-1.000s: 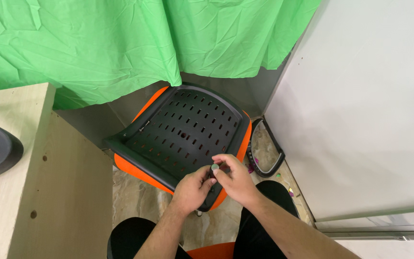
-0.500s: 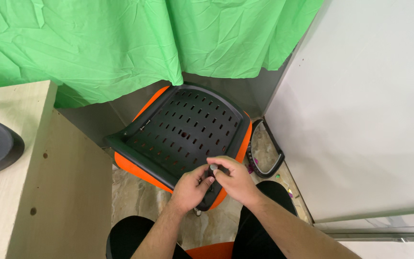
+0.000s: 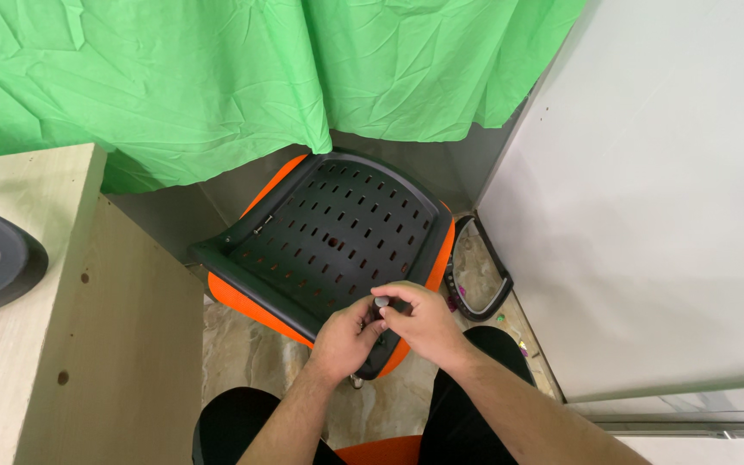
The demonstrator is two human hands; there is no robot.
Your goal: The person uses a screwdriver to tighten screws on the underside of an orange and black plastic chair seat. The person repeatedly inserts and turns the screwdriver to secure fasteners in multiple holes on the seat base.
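Observation:
A black perforated chair seat panel (image 3: 329,241) with an orange cushion under it lies upside down on the floor in front of my knees. My left hand (image 3: 346,336) and my right hand (image 3: 424,323) meet at its near edge. Both pinch a small dark grey knob-like part (image 3: 381,303) between their fingertips, held just above the panel's rim. What the part joins to is hidden by my fingers.
A light wooden cabinet (image 3: 71,344) stands at the left, with a grey curved armrest piece (image 3: 2,258) on top. A white panel (image 3: 647,215) fills the right. Another black armrest loop (image 3: 484,275) lies on the stone floor. Green cloth (image 3: 217,77) hangs behind.
Both hands stay at the seat's near edge; the fingers have turned slightly around the small part. The view has barely shifted.

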